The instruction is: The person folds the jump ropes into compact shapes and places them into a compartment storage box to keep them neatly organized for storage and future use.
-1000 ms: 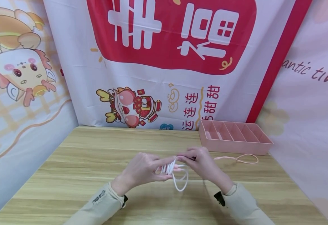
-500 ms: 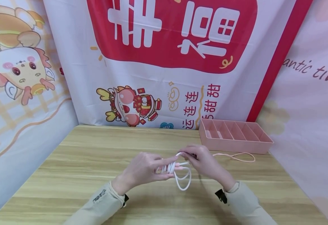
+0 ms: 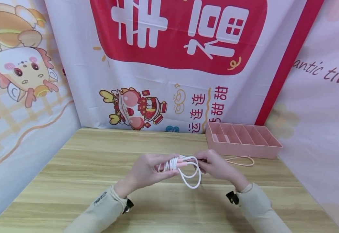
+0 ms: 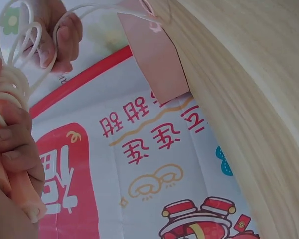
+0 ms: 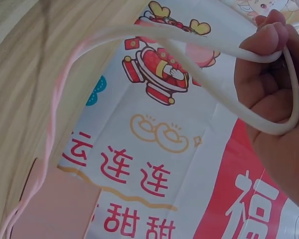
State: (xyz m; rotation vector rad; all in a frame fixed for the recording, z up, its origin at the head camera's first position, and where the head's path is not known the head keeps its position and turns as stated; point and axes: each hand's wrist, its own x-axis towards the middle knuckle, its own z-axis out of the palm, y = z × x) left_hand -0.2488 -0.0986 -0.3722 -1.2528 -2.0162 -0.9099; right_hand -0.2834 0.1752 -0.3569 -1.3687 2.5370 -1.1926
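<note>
In the head view a white cord (image 3: 173,163) is wound several times around pink tubular parts (image 3: 182,164). My left hand (image 3: 149,170) grips this bundle, its thumb above and fingers below. The left wrist view shows the pink tubes (image 4: 25,191) lying along my curled fingers, under the white coils (image 4: 12,82). Loose white loops (image 3: 198,181) hang between the hands. My right hand (image 3: 216,166) pinches the cord. In the right wrist view, a white loop (image 5: 229,107) bends around that hand and continues into a twisted pink length (image 5: 52,124).
A pink divided box (image 3: 245,150) stands at the table's back right. The cord's pink looped end (image 3: 253,161) lies just in front of it. A wooden table (image 3: 99,152) spreads beneath the hands, with printed cloth (image 3: 163,77) hanging behind it.
My left hand has risen slightly and tilted the bundle. The right hand has shifted a little right, and white loops now show between the hands. The pink looped end has slid leftward.
</note>
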